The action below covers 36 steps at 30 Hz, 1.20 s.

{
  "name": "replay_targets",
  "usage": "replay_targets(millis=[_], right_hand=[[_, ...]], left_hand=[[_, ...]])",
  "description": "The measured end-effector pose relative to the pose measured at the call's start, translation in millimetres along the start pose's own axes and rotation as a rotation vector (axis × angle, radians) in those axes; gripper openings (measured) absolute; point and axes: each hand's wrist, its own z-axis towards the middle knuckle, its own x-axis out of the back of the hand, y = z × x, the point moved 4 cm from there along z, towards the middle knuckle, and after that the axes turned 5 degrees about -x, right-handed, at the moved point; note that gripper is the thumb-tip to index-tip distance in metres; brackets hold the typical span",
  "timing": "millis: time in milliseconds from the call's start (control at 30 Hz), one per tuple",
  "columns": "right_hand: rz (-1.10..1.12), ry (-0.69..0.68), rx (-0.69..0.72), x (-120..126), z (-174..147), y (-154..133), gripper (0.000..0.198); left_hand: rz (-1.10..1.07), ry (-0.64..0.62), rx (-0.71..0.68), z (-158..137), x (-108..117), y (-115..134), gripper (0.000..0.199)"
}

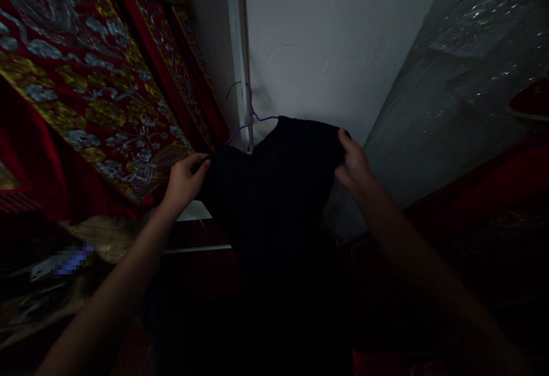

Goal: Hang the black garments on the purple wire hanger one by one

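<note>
A very dark garment (283,193) hangs on a purple wire hanger (253,118), whose hook is at a narrow white vertical rail or edge. Its exact kind is lost in the shadow; shoulders and a V-shaped neckline can be made out. My left hand (185,179) pinches the garment's left shoulder or sleeve edge between thumb and fingers. At the opposite side, my right hand (352,160) grips the other shoulder edge, thumb on top. The cloth is spread between both hands, and its lower part fades into darkness.
Red cloth with gold and silver embroidery (107,102) hangs at the left. A pale wall (334,39) stands behind the hanger. Clear plastic sheeting (454,90) covers something on the right. Lower left, a blurred-out blue and white object (64,262) lies among clutter.
</note>
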Motion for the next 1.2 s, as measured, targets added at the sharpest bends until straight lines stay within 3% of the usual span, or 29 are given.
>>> replay_targets(millis=[133,233,333,467,633,700,733,767,800,833,900,967,1033,1067,1133,1200], right_hand=[[0.033,-0.062,-0.138,-20,-8,7,0.044],[0.045,-0.057,-0.133,-27,-18,5,0.038],[0.116,0.045,-0.060,-29,-22,-4,0.031],[0.238,0.285,-0.052,-25,-24,-21,0.020],[0.225,0.411,0.118,-19,-69,-43,0.025],[0.075,0.484,0.250,-15,-106,-44,0.025],[-0.073,0.499,0.380,-17,-127,-45,0.025],[-0.295,0.344,0.496,-27,-145,-45,0.028],[-0.386,0.177,0.514,-38,-160,-38,0.025],[-0.498,-0.072,0.548,-53,-174,-31,0.026],[-0.675,-0.693,0.610,-85,-202,-10,0.044],[-0.718,-1.089,0.649,-103,-218,5,0.067],[-0.657,-1.181,0.642,-107,-213,10,0.070],[-0.632,-1.152,0.619,-104,-204,11,0.063],[-0.630,-0.943,0.572,-93,-175,14,0.039],[-0.696,-0.618,0.544,-73,-142,18,0.027]], left_hand=[[0.062,0.124,-0.054,15,25,7,0.028],[0.094,0.170,-0.093,22,39,13,0.022],[0.132,0.229,-0.160,17,44,22,0.020],[0.140,0.279,-0.256,-3,36,39,0.021],[-0.077,0.089,-0.181,-32,11,65,0.028],[-0.266,0.002,-0.077,-38,1,80,0.037],[-0.382,-0.027,-0.018,-39,-3,89,0.044],[-0.505,-0.058,0.049,-39,-7,98,0.051],[-0.627,-0.097,0.129,-40,-9,107,0.056],[-0.737,-0.146,0.221,-41,-12,114,0.059],[-0.896,-0.260,0.416,-46,-14,123,0.054],[-0.960,-0.354,0.550,-56,-12,124,0.042],[-0.971,-0.460,0.597,-68,-8,117,0.038],[-0.966,-0.543,0.603,-75,-6,113,0.040],[-0.939,-0.737,0.596,-88,0,106,0.043],[-0.925,-0.897,0.571,-97,8,104,0.042]])
